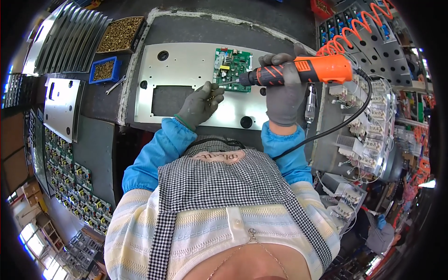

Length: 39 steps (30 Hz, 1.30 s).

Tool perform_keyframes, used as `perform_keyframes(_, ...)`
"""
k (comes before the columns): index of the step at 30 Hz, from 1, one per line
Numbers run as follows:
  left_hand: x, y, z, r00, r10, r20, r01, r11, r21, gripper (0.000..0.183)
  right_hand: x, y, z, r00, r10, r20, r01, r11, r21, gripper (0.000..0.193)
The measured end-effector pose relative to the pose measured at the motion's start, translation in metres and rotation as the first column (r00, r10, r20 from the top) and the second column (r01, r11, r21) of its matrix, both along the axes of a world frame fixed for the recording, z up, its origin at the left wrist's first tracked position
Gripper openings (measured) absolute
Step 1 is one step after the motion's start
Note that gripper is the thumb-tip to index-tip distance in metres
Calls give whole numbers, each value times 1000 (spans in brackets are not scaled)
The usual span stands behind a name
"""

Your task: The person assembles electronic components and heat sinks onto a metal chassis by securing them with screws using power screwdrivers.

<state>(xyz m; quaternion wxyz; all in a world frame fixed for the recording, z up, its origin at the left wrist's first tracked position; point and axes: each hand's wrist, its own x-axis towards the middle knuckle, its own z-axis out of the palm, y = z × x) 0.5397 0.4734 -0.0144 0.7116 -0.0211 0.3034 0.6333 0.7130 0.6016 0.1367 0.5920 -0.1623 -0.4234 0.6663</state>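
My right hand, in a grey glove, is wrapped round an orange and black electric screwdriver. The tool lies nearly level, its bit pointing left over the lower edge of a green circuit board. That board rests on a silver metal plate with round black feet and a rectangular cutout. By the bit's tip, the thumb and fingers of my gloved left hand are pinched together. Small brass-coloured fasteners show in its curled fingers. The exact contact at the bit's tip is too small to make out.
Left of the plate are a bin of brass fasteners, a blue bin and a wrench. Stacked metal sheets stand beyond. A black cable loops from the screwdriver; a coiled orange hose hangs right.
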Motion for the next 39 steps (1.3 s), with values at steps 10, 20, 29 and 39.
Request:
perform_keyframes(10, -3, -4, -6, 972, 47, 231, -61, 997, 56, 32, -5, -14, -2, 997, -79, 18, 79, 996, -34, 55)
perform_keyframes(20, 5, 0, 5, 996, 27, 90, -24, 999, -26, 38, -8, -17, -12, 998, -65, -4, 65, 996, -67, 52)
perform_keyframes(29, 13, 5, 14, 993, 121, 7, -119, 985, -122, 35, -10, -24, -9, 988, -150, 41, 153, 982, -112, 60)
perform_keyframes(39, 15, 5, 6, 990, 142, -8, -142, 984, -103, 30, -12, -25, -8, 979, -198, 54, 204, 965, -161, 62)
